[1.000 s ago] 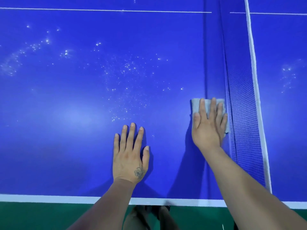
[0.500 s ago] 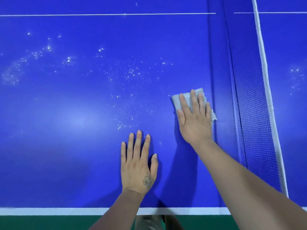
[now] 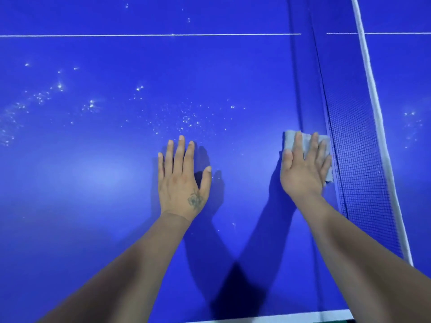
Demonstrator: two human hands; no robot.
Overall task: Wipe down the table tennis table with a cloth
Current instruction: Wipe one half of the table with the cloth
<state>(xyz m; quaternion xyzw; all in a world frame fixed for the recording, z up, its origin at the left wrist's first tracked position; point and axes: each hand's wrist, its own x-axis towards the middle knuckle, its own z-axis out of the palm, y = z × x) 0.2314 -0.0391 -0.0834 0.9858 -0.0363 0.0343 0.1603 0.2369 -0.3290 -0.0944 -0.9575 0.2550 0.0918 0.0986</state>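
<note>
Table tennis table, glossy blue board with white lines (image 3: pixel 98 241), fills my view. Nearest, at six o'clock, its white edge. My left hand (image 3: pixel 182 183) lies flat, fingers straight, holding nothing. At two o'clock my right hand (image 3: pixel 304 169) presses straight fingers on the folded pale grey cloth (image 3: pixel 305 139), touching the dark mesh net (image 3: pixel 359 183). I judge wiping underway; next, sweep toward the white droplets (image 3: pixel 186 120) at eleven o'clock. Farther off, a white centre line (image 3: pixel 140 35).

The right hand (image 3: pixel 304 170) hides most of the cloth (image 3: pixel 305 141).
</note>
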